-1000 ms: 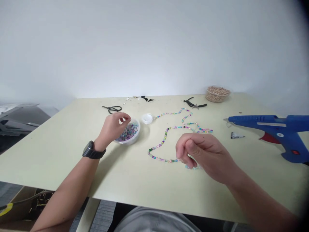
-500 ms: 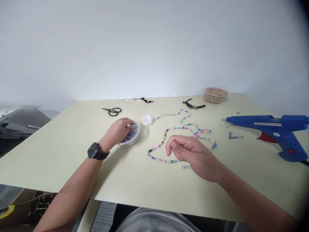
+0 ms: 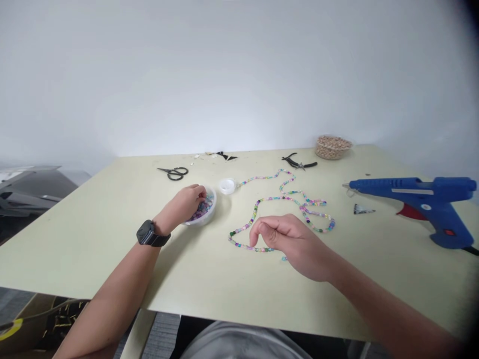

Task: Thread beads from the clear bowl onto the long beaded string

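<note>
On the desk (image 3: 105, 219): three round containers, namely one bead bowl (image 3: 206, 217), one small tub (image 3: 227, 187) and one far bowl (image 3: 332, 155); the surface is pale and smooth.
Bead bowl: whitish plastic, holding loose beads (image 3: 206, 203) in purple, pink and blue, too many to count.
Left hand (image 3: 185, 203): over the bead bowl, fingertips dipped among the beads; whether they are apart or pinching one, I cannot tell. One black watch (image 3: 149, 234) circles this wrist.
Right hand (image 3: 299, 247): right of the bead bowl and nearer the body, fingers curled, thumb and index finger together; whether something thin is between them is hidden.
Bead string (image 3: 283, 198): right of the bead bowl, lying in loose curves, partly behind the right hand; small, shiny, many-coloured beads.
Small tub: just beyond the bead bowl to the right, white, contents unclear.
Far bowl: well right of and beyond the bead bowl, clear, filled with small brown bits (image 3: 333, 142).
Tools: one pair of scissors (image 3: 170, 172) with looped handles, beyond the bead bowl to the left; one pair of black-handled pliers (image 3: 299, 164), beyond it to the right; one blue plastic glue gun (image 3: 411, 187) with a red trigger, well to its right.
</note>
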`<state>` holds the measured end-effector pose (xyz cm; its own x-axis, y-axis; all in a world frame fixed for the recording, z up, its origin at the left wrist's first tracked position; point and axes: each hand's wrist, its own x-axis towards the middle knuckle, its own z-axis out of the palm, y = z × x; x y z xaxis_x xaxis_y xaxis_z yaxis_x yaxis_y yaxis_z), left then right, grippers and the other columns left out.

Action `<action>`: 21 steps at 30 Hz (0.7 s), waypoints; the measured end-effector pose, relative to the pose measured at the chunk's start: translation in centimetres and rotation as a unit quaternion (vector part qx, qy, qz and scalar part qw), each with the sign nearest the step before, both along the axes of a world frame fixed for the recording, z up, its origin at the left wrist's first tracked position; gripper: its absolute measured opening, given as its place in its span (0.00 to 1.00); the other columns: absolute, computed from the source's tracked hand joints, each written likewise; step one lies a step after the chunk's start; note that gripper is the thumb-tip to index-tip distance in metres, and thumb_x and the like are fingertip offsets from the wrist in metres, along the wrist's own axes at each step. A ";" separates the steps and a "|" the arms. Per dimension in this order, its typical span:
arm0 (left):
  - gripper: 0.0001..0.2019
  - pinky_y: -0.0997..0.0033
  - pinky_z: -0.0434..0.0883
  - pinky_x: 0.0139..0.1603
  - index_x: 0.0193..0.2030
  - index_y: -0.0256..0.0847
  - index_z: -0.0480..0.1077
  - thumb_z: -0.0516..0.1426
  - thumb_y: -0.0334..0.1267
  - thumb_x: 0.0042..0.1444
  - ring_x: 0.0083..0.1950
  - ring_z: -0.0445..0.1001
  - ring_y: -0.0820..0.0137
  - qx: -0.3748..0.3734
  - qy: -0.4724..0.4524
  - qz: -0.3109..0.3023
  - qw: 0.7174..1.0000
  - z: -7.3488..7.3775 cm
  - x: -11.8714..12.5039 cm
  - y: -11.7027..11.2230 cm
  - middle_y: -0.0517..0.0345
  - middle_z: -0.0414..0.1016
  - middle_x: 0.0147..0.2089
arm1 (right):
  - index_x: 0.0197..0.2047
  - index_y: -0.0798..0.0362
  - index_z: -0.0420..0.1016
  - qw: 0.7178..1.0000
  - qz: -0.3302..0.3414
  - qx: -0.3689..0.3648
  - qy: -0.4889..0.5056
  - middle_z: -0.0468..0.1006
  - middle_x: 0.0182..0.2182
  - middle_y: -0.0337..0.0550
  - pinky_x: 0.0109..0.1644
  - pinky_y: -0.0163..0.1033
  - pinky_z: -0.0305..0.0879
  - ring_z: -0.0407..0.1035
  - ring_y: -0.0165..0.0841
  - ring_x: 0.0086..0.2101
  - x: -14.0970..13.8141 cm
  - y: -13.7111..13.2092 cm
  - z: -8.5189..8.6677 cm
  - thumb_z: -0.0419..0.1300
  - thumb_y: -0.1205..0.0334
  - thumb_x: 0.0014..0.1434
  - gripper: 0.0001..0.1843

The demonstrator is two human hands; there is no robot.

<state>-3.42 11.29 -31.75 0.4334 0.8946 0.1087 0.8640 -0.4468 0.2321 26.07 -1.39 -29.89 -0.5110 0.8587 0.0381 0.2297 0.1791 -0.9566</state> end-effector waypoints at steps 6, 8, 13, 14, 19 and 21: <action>0.10 0.66 0.64 0.37 0.38 0.41 0.70 0.48 0.30 0.62 0.36 0.71 0.64 0.002 0.000 -0.010 1.000 -0.2 -0.1 0.2 0.50 0.76 0.41 | 0.27 0.52 0.53 0.999 -0.032 -0.008 0.010 0.53 0.25 0.33 0.32 0.38 0.47 0.47 0.28 0.27 -0.6 -0.1 -0.3 0.45 0.49 0.76 0.25; 0.10 0.66 0.63 0.36 0.39 0.41 0.70 0.48 0.30 0.63 0.35 0.70 0.64 0.003 -0.012 0.003 1.000 0.0 -0.1 0.1 0.50 0.76 0.39 | 0.27 0.51 0.49 0.999 -0.030 -0.014 0.019 0.50 0.24 0.33 0.31 0.38 0.45 0.45 0.29 0.27 -0.7 -0.1 -0.4 0.45 0.50 0.75 0.25; 0.06 0.69 0.66 0.40 0.42 0.41 0.73 0.55 0.35 0.63 0.37 0.73 0.67 0.029 -0.158 0.016 0.987 1.1 0.6 -0.8 0.54 0.78 0.37 | 0.27 0.51 0.47 0.999 -0.030 -0.007 0.027 0.47 0.24 0.33 0.30 0.39 0.44 0.44 0.28 0.27 -0.9 -0.1 -0.7 0.45 0.51 0.75 0.24; 0.06 0.70 0.66 0.39 0.42 0.40 0.74 0.57 0.38 0.63 0.37 0.73 0.68 0.019 -0.221 0.006 0.975 1.4 0.9 -1.3 0.55 0.78 0.37 | 0.27 0.51 0.47 0.999 -0.030 -0.001 0.025 0.47 0.24 0.33 0.30 0.39 0.44 0.44 0.28 0.27 -0.9 -0.2 -0.7 0.45 0.52 0.75 0.24; 0.09 0.77 0.65 0.30 0.39 0.37 0.77 0.65 0.42 0.59 0.30 0.69 0.76 -0.144 -0.480 -0.075 0.862 1.9 3.2 -4.2 0.56 0.77 0.35 | 0.27 0.51 0.46 0.999 -0.022 0.039 0.014 0.47 0.23 0.32 0.29 0.39 0.43 0.44 0.27 0.25 -1.0 -0.3 -0.8 0.46 0.54 0.75 0.24; 0.07 0.78 0.69 0.33 0.38 0.37 0.77 0.67 0.39 0.58 0.32 0.72 0.76 -0.199 -0.526 -0.108 0.820 1.6 4.2 -5.2 0.56 0.79 0.34 | 0.26 0.51 0.46 0.999 -0.016 0.047 0.014 0.47 0.22 0.32 0.28 0.38 0.42 0.44 0.27 0.25 -1.0 -0.3 -0.8 0.46 0.56 0.75 0.24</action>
<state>0.77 6.09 -30.15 0.4397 0.8651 0.2415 0.0033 -0.2704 0.9627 25.10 -1.69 -30.69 -0.4807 0.8668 0.1322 0.2111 0.2607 -0.9421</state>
